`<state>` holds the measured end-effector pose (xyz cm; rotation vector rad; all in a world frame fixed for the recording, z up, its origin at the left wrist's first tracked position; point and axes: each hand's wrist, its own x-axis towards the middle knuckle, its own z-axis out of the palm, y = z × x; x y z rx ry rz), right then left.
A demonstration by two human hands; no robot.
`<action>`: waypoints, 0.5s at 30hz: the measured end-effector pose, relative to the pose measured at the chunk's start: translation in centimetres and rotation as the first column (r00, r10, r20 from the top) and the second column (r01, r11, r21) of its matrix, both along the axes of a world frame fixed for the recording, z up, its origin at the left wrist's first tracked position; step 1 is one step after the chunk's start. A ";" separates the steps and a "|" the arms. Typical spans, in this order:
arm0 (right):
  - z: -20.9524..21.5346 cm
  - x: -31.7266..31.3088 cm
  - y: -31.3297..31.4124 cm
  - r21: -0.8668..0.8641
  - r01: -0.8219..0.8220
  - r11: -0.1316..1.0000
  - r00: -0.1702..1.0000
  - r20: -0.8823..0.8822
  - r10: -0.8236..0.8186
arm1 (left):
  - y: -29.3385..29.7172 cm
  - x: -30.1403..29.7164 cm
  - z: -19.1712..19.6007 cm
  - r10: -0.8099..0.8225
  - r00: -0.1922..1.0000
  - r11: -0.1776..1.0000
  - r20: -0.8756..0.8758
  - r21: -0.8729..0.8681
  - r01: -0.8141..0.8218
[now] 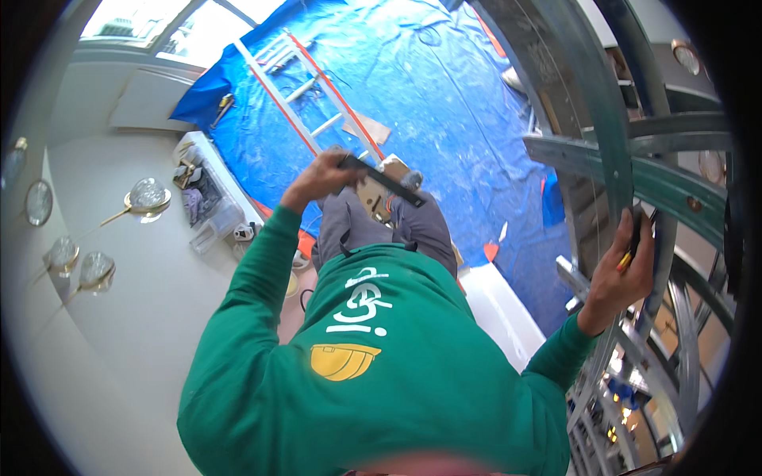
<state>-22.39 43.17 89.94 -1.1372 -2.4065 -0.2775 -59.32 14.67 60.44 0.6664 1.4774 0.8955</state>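
Observation:
My left hand (pixel 324 179) is closed round one end of a short, flat black bar (pixel 387 184). The bar slants over my grey trousers (pixel 429 224) and has a small pale spot near its far end. Out to the right, my right hand (pixel 621 274) is raised beside an upright metal stud (pixel 607 119). Its fingers are wrapped round a slim, dark, pencil-like tool with an orange end (pixel 625 261). Whether these fingers also touch the stud, I cannot tell.
Metal framing rails (pixel 667 186) cross the right side. A ladder (pixel 274 91) with orange-edged rails lies on a blue tarp (pixel 444 95) ahead. Clear bins (pixel 218 218) of small items stand on the left. Glass globe lights (pixel 148 194) project from the white wall (pixel 119 278).

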 end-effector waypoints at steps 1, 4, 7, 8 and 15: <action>0.1 0.0 0.1 -0.013 0.009 1.000 1.000 0.009 -0.009 | -2.4 1.6 0.3 0.110 0.994 0.993 0.021 -0.045 -0.109; 0.5 0.1 0.3 -0.021 -0.024 1.000 1.000 -0.008 0.023 | -6.9 4.3 1.9 0.299 0.954 0.948 0.019 -0.120 -0.295; 1.0 0.2 0.5 -0.048 -0.063 0.997 0.998 -0.026 0.062 | -7.2 6.8 3.8 0.456 0.883 0.885 0.108 -0.162 -0.437; 1.1 0.2 0.5 -0.057 -0.072 0.996 0.997 -0.027 0.071 | -6.4 6.9 4.1 0.466 0.880 0.882 0.094 -0.131 -0.453; 1.0 0.1 0.3 -0.054 -0.060 0.997 0.997 -0.048 0.058 | 3.6 1.8 7.6 0.421 0.906 0.902 -0.050 0.126 -0.412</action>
